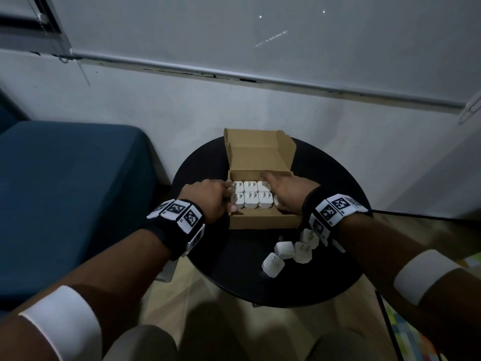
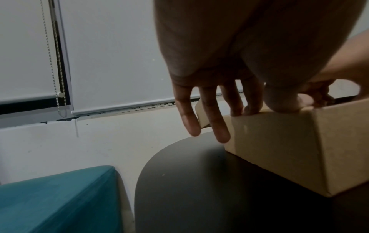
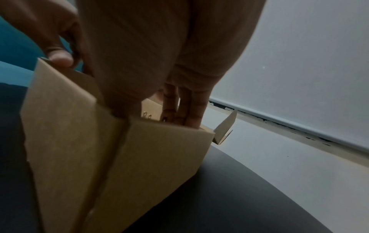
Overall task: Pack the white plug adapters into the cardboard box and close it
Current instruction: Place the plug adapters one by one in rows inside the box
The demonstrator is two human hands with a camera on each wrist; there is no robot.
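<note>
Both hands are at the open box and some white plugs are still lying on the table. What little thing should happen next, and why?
Probably the right hand should leave the cardboard box and pick up one of the loose adapters on the black table. The lid stands open, six adapters already sit in two rows inside, about four remain outside, and the left hand already rests on the box's left wall.

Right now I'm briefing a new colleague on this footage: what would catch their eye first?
The open cardboard box in the middle of the round black table, with white adapters in neat rows inside. Both hands are at it, the left hand at its left wall, the right hand reaching inside. More loose adapters lie before the box.
</note>
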